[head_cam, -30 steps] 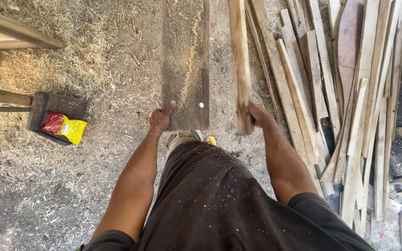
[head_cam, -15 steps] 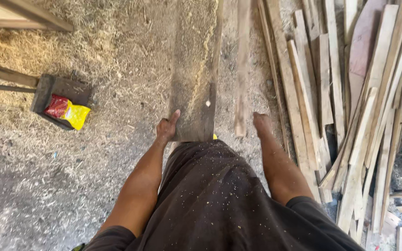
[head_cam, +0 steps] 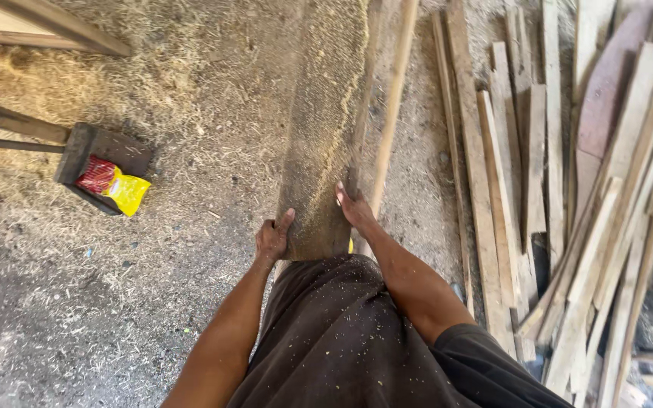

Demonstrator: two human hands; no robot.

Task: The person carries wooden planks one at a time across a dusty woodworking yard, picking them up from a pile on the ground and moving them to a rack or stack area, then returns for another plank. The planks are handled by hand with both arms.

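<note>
— Both hands are on it? Where's the room around you?

— Yes. My left hand point(head_cam: 272, 239) is clamped on the near left corner of the wide plank point(head_cam: 325, 143), thumb up along its edge; my right hand point(head_cam: 354, 205) grips its right edge, fingers curled over. The hands sit apart, one per side. Left of the plank, the sawdust-covered ground point(head_cam: 190, 249) is open as far as the dark wooden block point(head_cam: 103, 147) with the red and yellow packet point(head_cam: 115, 185) on it. Right of it, a thin lath point(head_cam: 391, 106) lies just beside, then the pile of offcut boards point(head_cam: 568, 227) crowds that whole side.

— And the plank itself?

— Rough and grey-brown, dusted with sawdust, running straight away from my waist, its near end squared off at my hands.
</note>
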